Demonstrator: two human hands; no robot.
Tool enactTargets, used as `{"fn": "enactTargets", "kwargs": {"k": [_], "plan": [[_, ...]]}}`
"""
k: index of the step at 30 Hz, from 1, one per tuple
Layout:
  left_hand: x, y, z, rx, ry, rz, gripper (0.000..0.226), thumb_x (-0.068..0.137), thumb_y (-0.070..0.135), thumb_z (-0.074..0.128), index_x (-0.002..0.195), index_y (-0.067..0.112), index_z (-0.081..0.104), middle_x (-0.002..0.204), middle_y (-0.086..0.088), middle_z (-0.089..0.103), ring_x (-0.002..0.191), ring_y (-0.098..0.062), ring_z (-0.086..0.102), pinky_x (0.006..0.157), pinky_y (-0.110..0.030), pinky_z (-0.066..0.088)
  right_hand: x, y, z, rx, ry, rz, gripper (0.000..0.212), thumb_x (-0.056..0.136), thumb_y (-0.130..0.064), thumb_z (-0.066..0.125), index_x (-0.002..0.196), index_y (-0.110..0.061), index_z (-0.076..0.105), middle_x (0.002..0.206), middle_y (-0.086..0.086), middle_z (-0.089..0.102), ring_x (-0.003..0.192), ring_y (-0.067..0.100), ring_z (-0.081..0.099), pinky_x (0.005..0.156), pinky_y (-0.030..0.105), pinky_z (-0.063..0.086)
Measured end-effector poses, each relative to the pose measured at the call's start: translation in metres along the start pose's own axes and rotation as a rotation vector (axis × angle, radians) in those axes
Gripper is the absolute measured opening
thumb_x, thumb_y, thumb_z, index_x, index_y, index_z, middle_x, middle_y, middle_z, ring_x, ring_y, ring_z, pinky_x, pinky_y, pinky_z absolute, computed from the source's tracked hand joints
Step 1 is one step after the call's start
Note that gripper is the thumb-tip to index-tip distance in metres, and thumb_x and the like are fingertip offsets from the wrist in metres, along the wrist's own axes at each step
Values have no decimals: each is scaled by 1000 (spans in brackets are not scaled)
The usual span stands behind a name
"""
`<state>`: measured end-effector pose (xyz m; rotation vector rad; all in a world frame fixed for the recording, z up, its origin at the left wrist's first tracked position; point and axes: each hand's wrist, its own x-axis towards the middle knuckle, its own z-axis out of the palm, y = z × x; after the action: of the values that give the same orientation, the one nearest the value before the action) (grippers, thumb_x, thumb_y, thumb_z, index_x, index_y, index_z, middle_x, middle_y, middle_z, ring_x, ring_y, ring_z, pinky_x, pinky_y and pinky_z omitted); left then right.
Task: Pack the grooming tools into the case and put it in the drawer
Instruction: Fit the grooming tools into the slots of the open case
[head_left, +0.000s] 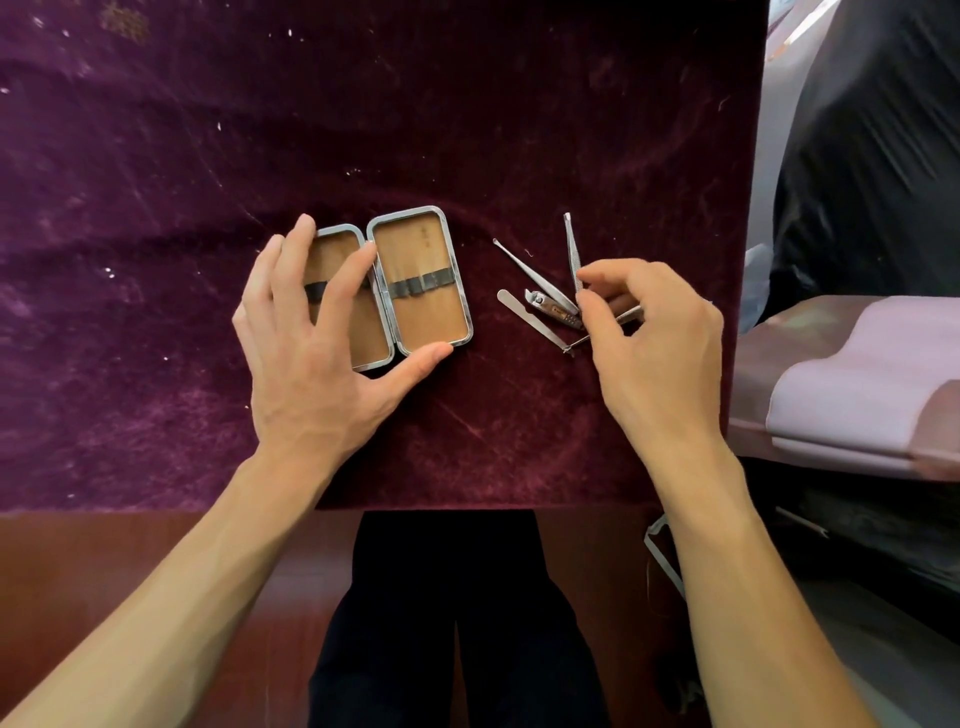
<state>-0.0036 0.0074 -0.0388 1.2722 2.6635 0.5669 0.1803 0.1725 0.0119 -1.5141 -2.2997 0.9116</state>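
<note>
Open case (422, 280) between hands, tools (540, 301) right.

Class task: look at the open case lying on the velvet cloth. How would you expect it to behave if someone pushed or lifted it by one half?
The case has metal-looking rims, so it is probably stiff. It lies open on a centre hinge, so lifting one half would likely make the other swing. The velvet cloth looks napped, so a push may drag rather than slide; the left hand resting on it suggests steadying.
</note>
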Motion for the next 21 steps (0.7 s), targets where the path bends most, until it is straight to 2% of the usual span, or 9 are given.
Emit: {"fn": "enactTargets", "kwargs": {"k": [4, 5, 7, 12, 16, 21], "plan": [[0, 1, 1, -1, -3, -7, 92, 80, 83, 62, 149, 23, 51, 165, -16, 31, 152, -38, 30, 116, -52, 32, 8, -6, 5, 14, -47, -7, 19, 96, -10, 76, 112, -18, 79, 94, -9, 73, 83, 9, 69, 77, 18, 55], [0, 1, 0, 1, 0, -8, 92, 80, 83, 62, 149, 23, 51, 165, -16, 31, 152, -38, 30, 116, -53, 32, 9, -8, 6, 7, -64, -9, 19, 96, -10, 76, 112, -19, 79, 93, -9, 74, 82, 9, 68, 77, 16, 54], [0, 1, 1, 1, 6, -7, 91, 80, 82, 63, 148, 22, 52, 165, -16, 32, 151, -38, 31, 116, -52, 33, 11, -9, 6, -21, -83, -7, 18, 96, -12, 76, 113, -19, 79, 92, -8, 74, 81, 10, 68, 81, 22, 56], [0, 2, 2, -6, 6, -16, 92, 79, 83, 62, 148, 24, 52, 165, -16, 31, 153, -37, 29, 117, -51, 31, 12, -12, 2, -77, -142, 6, 21, 96, -13, 78, 116, -17, 79, 96, -4, 76, 82, 15, 68, 88, 46, 61], [1, 1, 3, 6, 6, 12, 91, 82, 81, 62, 151, 24, 49, 166, -19, 28, 157, -36, 23, 122, -52, 25, 15, -13, 1, -93, -169, 13, 19, 97, -13, 76, 115, -17, 78, 94, -6, 74, 83, 17, 68, 87, 49, 60], [2, 0, 6, 70, -17, 57, 86, 87, 82, 53, 156, 34, 42, 170, -18, 23, 158, -38, 20, 122, -54, 24, 16, -11, 0, -117, -186, -17, 14, 97, -12, 76, 109, -16, 80, 89, -8, 71, 77, 15, 64, 87, 48, 59]]}}
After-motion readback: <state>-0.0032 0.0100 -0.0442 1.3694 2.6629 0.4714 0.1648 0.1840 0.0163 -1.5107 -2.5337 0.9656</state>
